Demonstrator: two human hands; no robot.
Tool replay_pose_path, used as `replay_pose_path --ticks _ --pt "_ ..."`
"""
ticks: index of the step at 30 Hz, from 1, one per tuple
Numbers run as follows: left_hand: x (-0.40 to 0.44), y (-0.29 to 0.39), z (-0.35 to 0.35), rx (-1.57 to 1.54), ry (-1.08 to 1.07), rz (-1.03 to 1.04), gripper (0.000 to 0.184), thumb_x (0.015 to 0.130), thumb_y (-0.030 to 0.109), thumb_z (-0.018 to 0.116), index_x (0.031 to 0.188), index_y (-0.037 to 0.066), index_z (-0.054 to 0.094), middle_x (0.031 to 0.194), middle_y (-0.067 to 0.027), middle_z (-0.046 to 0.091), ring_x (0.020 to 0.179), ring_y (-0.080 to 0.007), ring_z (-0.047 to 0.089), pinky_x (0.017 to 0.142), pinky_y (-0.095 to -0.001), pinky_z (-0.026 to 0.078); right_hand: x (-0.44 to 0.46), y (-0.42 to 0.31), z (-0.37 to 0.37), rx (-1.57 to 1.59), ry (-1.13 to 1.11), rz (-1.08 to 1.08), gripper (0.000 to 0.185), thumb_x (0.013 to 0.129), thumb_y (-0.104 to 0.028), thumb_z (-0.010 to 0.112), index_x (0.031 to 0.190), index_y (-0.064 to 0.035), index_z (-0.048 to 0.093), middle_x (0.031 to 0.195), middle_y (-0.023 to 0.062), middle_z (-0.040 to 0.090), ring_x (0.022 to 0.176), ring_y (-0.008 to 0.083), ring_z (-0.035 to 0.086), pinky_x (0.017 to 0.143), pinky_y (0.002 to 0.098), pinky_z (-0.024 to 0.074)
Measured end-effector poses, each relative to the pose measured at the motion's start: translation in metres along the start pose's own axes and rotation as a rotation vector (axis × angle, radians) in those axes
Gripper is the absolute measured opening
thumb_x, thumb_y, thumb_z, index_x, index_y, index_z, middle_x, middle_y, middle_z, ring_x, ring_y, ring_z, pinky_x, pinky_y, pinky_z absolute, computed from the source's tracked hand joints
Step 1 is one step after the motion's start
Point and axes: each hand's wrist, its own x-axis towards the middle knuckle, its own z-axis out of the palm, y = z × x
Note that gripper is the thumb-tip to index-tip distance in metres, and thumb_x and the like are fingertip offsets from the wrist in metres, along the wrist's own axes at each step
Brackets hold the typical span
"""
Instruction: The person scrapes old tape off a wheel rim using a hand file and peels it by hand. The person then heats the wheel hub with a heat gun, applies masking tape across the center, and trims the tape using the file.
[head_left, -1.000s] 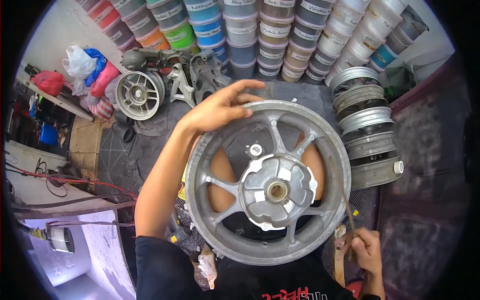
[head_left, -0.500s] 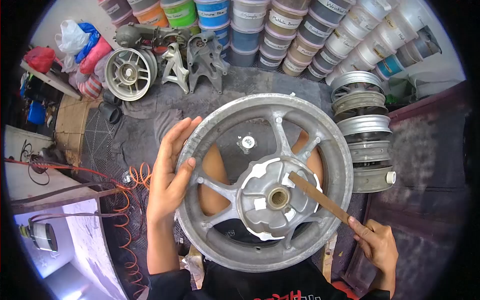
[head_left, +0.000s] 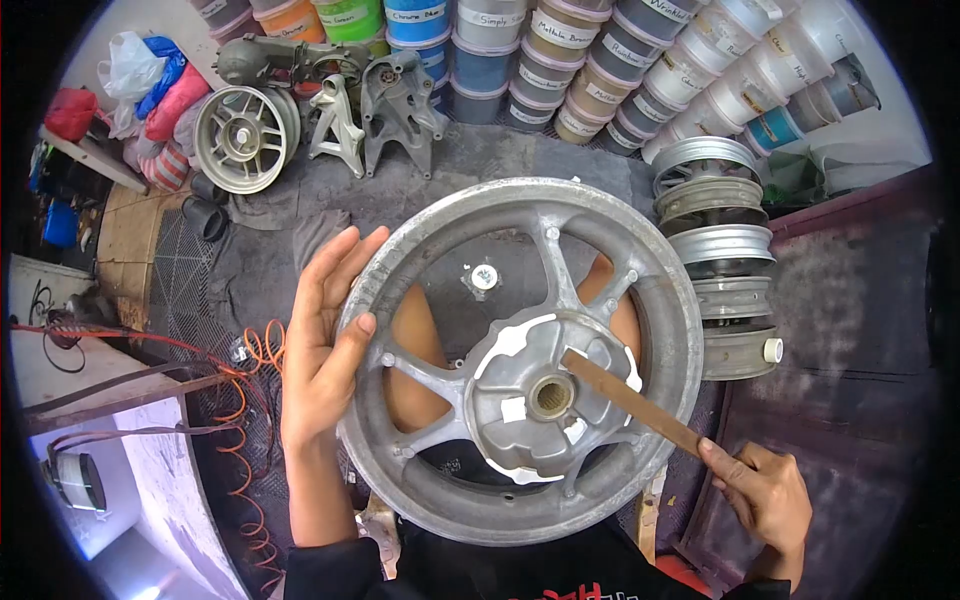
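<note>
A bare grey metal wheel rim [head_left: 661,420] with several spokes is held tilted in front of my body, above my legs. My left hand [head_left: 325,335] grips its left edge, thumb on the front lip and fingers along the outer side. White patches, apparently masking tape or filler, lie around the hub [head_left: 490,400]. My right hand [head_left: 757,490] holds the lower end of a flat brown strip-shaped tool [head_left: 640,405], perhaps a file or scraper. The tool's far tip lies over the hub, close to the splined center hole [head_left: 552,397]; I cannot tell whether it touches.
Stacked labelled tubs [head_left: 485,65] line the back. A spoked wheel [head_left: 240,140] and metal brackets [head_left: 400,110] stand at the back left. Several rims [head_left: 715,245] are piled at the right. An orange coiled hose [head_left: 240,450] hangs left, and a round white piece [head_left: 484,277] lies behind the wheel.
The tool's tip has shifted slightly left on the hub, and a white patch that was by the tip no longer shows. My right hand is a little lower and farther right. The view has moved slightly.
</note>
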Motion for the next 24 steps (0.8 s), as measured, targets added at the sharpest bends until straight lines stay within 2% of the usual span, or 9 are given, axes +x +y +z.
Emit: replay_pose_path --ticks 4,7,10,14,19,21,22,24 --pt "0.001 -0.002 0.000 -0.018 -0.012 0.010 0.069 0.084 -0.011 0.046 0.149 -0.003 0.026 0.150 -0.0274 0.038 0.142 -0.0325 0.037 0.118 -0.0420 0.025 0.012 -0.002 0.005 0.012 -0.020 0.014 0.061 0.072 -0.009 0.078 0.130 -0.0244 0.066 0.062 0.0082 0.052 0.047 0.0232 0.053 0.044 0.0385 0.0433" --pt "0.000 -0.003 -0.003 -0.020 -0.015 0.012 0.069 0.085 -0.010 0.047 0.149 -0.003 0.026 0.150 -0.0276 0.038 0.142 -0.0324 0.037 0.118 -0.0419 0.025 0.006 0.004 -0.003 0.126 0.037 0.045 0.054 0.070 0.001 0.074 0.123 -0.0111 0.069 0.060 0.0115 0.048 0.049 0.0269 0.049 0.046 0.0386 0.0376" --pt "-0.003 -0.004 -0.002 -0.046 0.028 0.003 0.071 0.091 0.010 0.063 0.151 -0.001 0.026 0.149 -0.0281 0.040 0.140 -0.0334 0.039 0.116 -0.0425 0.028 -0.004 0.010 -0.004 0.054 0.010 0.006 0.059 0.073 -0.009 0.079 0.129 -0.0231 0.067 0.063 0.0084 0.053 0.047 0.0244 0.051 0.044 0.0391 0.0429" --pt "-0.001 -0.004 0.001 -0.051 0.029 -0.004 0.072 0.090 0.010 0.063 0.150 -0.001 0.026 0.149 -0.0285 0.040 0.140 -0.0334 0.040 0.116 -0.0426 0.028 0.013 -0.004 0.001 -0.014 0.003 0.000 0.056 0.072 -0.010 0.079 0.126 -0.0219 0.069 0.060 0.0066 0.050 0.046 0.0214 0.052 0.043 0.0371 0.0428" --pt "-0.002 -0.003 0.000 -0.056 0.048 -0.012 0.072 0.090 0.012 0.064 0.150 -0.002 0.026 0.149 -0.0288 0.040 0.139 -0.0336 0.040 0.116 -0.0427 0.029 0.005 0.011 -0.012 -0.087 0.096 -0.039 0.052 0.073 -0.013 0.078 0.123 -0.0237 0.071 0.060 0.0047 0.049 0.046 0.0189 0.050 0.042 0.0354 0.0395" --pt "-0.002 -0.002 -0.001 -0.056 0.032 -0.010 0.071 0.085 -0.002 0.053 0.150 -0.002 0.026 0.149 -0.0282 0.039 0.141 -0.0327 0.038 0.117 -0.0420 0.026 0.008 0.008 -0.015 -0.201 0.064 -0.064 0.049 0.074 -0.017 0.077 0.121 -0.0264 0.071 0.059 0.0032 0.046 0.045 0.0183 0.047 0.042 0.0349 0.0371" --pt "-0.002 -0.002 -0.001 -0.058 0.021 -0.009 0.072 0.082 -0.009 0.048 0.150 -0.002 0.025 0.150 -0.0279 0.039 0.142 -0.0322 0.037 0.118 -0.0416 0.025 0.015 0.002 -0.017 -0.234 0.053 -0.081 0.050 0.072 -0.014 0.077 0.120 -0.0245 0.072 0.059 0.0038 0.046 0.044 0.0183 0.047 0.042 0.0347 0.0364" --pt "-0.001 -0.003 0.001 -0.056 0.029 -0.005 0.071 0.087 0.006 0.059 0.150 -0.002 0.026 0.149 -0.0285 0.040 0.140 -0.0331 0.040 0.117 -0.0423 0.028 0.027 -0.008 -0.021 -0.303 0.034 -0.117 0.052 0.067 -0.007 0.077 0.117 -0.0205 0.074 0.057 0.0048 0.046 0.044 0.0184 0.047 0.043 0.0343 0.0348"
